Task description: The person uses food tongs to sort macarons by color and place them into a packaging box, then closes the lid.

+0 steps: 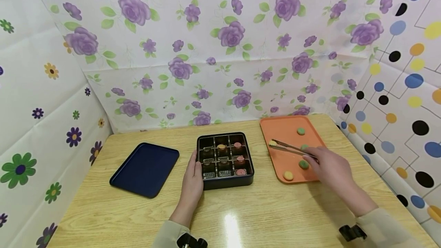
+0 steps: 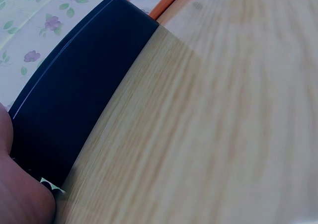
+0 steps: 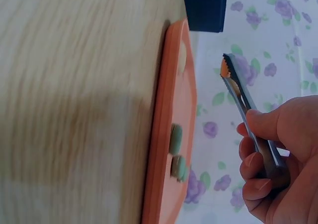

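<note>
My right hand (image 1: 332,167) grips metal tongs (image 1: 287,148), and their tips pinch a yellow macaron (image 1: 272,143) over the left side of the orange tray (image 1: 287,127). In the right wrist view the macaron (image 3: 225,69) looks orange and is raised above the tray. Green macarons (image 1: 304,164) and another yellow macaron (image 1: 288,175) lie on this tray. My left hand (image 1: 193,181) rests with straight fingers along the left side of a dark divided box (image 1: 227,183). Pink macarons (image 1: 240,172) fill the box's right column; an orange macaron (image 1: 221,146) sits in the back middle compartment.
A dark blue tray (image 1: 144,169) lies on the wooden table (image 1: 265,213) to the left of the box. Flower-patterned cloth (image 1: 213,98) hangs behind the table, and a dotted cloth (image 1: 410,125) borders its right side.
</note>
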Demonstrator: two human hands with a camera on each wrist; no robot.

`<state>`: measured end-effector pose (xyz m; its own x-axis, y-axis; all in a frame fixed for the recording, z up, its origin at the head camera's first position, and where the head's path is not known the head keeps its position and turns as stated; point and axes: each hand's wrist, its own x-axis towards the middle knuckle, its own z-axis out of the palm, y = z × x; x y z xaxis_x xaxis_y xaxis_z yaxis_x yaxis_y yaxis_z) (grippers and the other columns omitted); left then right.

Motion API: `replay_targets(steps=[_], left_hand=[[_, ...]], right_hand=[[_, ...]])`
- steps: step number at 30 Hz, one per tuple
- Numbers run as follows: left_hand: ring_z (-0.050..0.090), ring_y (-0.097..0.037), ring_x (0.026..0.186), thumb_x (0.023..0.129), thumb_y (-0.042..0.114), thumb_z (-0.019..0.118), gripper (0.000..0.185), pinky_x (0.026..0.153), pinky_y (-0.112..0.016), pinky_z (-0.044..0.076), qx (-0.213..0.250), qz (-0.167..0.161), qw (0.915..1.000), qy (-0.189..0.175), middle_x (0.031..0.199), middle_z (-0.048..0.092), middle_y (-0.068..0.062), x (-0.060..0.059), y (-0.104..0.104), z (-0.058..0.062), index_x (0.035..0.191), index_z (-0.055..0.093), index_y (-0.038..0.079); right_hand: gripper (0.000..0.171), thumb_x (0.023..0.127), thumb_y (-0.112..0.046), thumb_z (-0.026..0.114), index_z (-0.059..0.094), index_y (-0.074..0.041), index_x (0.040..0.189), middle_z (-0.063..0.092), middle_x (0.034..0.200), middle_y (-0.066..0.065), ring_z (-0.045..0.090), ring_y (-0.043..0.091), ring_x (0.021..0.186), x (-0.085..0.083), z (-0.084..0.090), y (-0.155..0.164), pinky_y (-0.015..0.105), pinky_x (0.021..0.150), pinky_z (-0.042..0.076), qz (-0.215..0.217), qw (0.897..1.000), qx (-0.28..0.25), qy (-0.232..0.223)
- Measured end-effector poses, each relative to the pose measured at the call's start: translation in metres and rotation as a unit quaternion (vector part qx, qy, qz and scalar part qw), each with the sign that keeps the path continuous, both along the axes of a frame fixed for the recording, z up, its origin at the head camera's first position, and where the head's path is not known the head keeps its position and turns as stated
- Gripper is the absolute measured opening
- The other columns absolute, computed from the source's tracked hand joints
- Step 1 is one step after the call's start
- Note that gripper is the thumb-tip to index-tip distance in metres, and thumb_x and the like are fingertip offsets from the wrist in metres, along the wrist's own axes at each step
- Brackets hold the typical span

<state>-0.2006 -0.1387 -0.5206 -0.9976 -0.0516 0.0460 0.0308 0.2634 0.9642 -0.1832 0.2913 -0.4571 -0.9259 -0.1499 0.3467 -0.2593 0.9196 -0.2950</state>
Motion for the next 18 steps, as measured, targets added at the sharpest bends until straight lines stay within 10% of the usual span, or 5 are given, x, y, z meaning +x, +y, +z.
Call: replay_targets(steps=[18], left_hand=[[0.016, -0.035, 0.168, 0.124, 0.028, 0.032, 0.057, 0.132, -0.063, 0.02, 0.004, 0.002, 1.0, -0.003, 0.184, 0.017, -0.005, -0.001, 0.0, -0.001, 0.179, 0.019, 0.021]], right_hand=[[0.023, 0.108, -0.028, 0.077, 0.082, -0.015, 0.126, 0.074, 0.097, -0.002, 0.061, 0.011, 0.068, -0.01, 0.014, -0.049, 0.033, 0.054, 0.044, 0.046, 0.998, 0.0, 0.034]])
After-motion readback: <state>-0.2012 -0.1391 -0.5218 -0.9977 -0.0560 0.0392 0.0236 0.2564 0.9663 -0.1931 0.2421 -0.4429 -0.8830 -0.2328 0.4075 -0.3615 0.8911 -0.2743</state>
